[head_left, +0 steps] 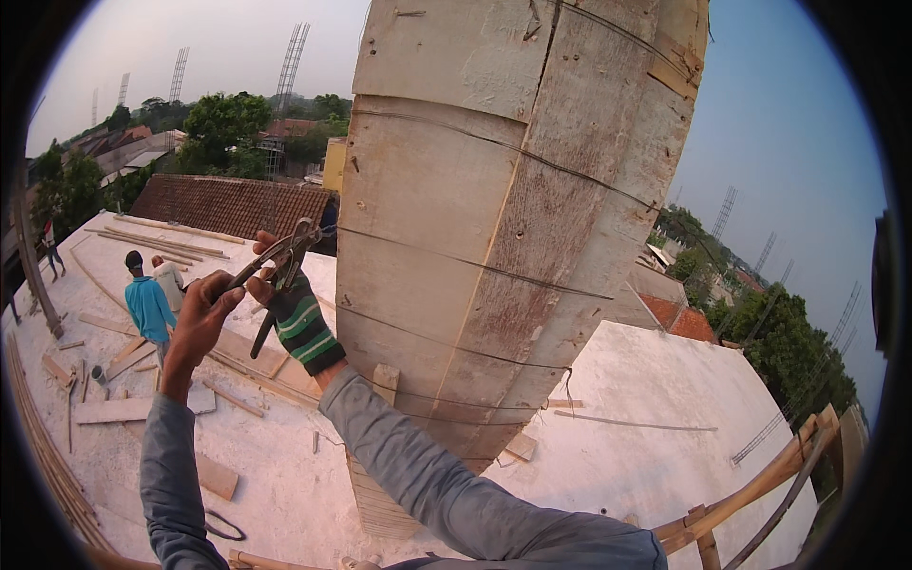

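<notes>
My left hand (201,318), bare, is closed on one dark handle of a pair of metal pincers (283,258). On the other handle my right hand (302,318) is closed, in a black glove with green stripes that leaves the fingertips bare. The head of the pincers is up against the left edge of a tall wooden formwork column (427,199), by the end of a tie wire (418,243) that runs round the boards. Whether the jaws bite on the wire is too small to tell. More wires band the column above and below.
A pale slab (275,465) lies far below, strewn with boards (142,408) and poles. One person in blue (147,304) and others stand there at left. Bamboo poles (750,489) cross at lower right. Tiled roofs (228,204), trees and rebar cages (291,66) rise beyond.
</notes>
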